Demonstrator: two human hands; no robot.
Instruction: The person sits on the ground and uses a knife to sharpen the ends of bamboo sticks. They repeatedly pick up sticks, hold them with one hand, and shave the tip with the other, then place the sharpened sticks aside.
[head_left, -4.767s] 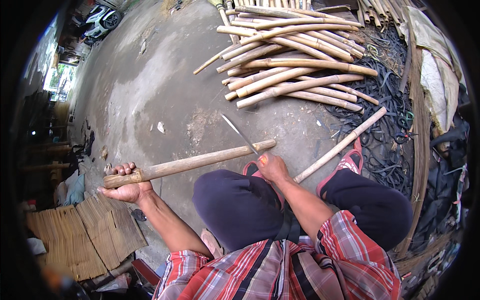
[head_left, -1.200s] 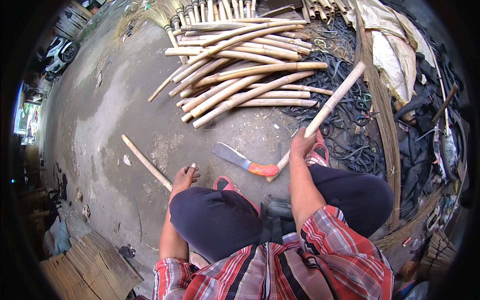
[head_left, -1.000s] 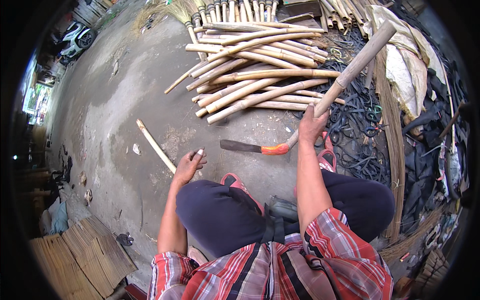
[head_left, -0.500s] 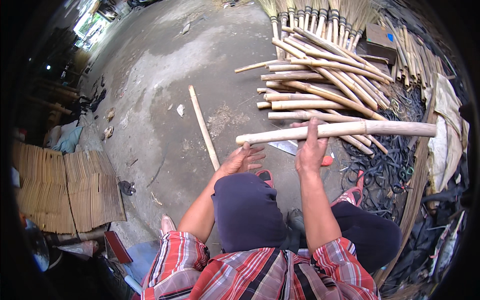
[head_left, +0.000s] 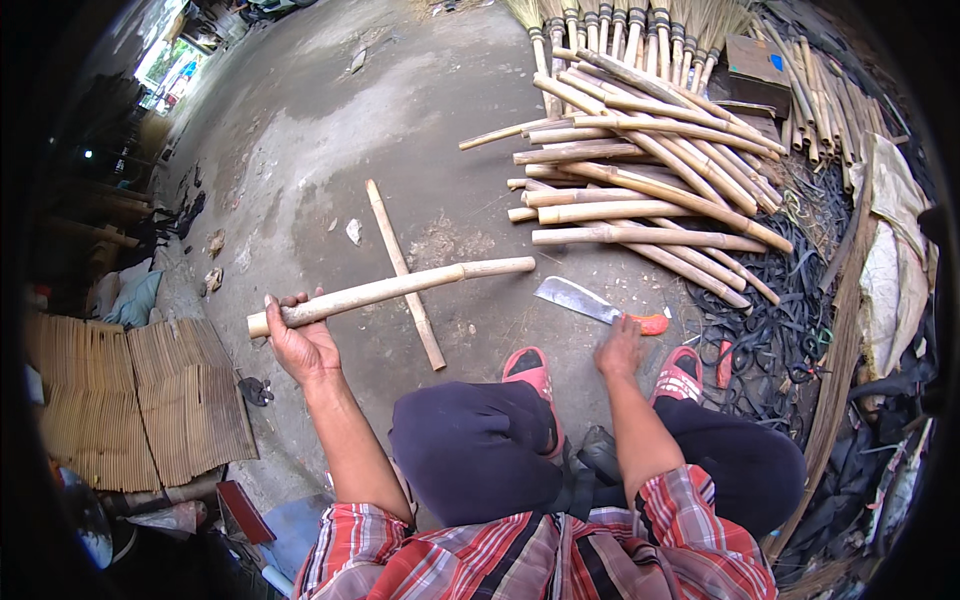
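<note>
Item: seated person in a red plaid shirt and red sandals, viewed from above, on a grey concrete floor.

Left hand, left of centre: fingers wrapped tight round the near end of a long bamboo pole, which it holds raised and roughly level, its far end pointing toward frame centre.

Right hand, right of centre: lowered, fingers loose, just beside the orange handle of a broad-bladed chopping knife. Whether it touches the handle cannot be told; it is not closed on it.

Knife: flat on the floor ahead of the right sandal, blade pointing upper left.

Thin stick: on the floor beneath the pole, crossing under it at a steep angle.

Bamboo pile: upper right, many cut lengths lying loosely stacked, with a row of brooms at the top edge.

Black strips: tangled heap, right side.

Slatted mats: lower left.

Step in hand, as judged: pole picked and steadied, blade not yet taken up. Next move calls for a firm grip on the knife handle, with the pole kept steady and the left fingers well clear of the blade's path.
</note>
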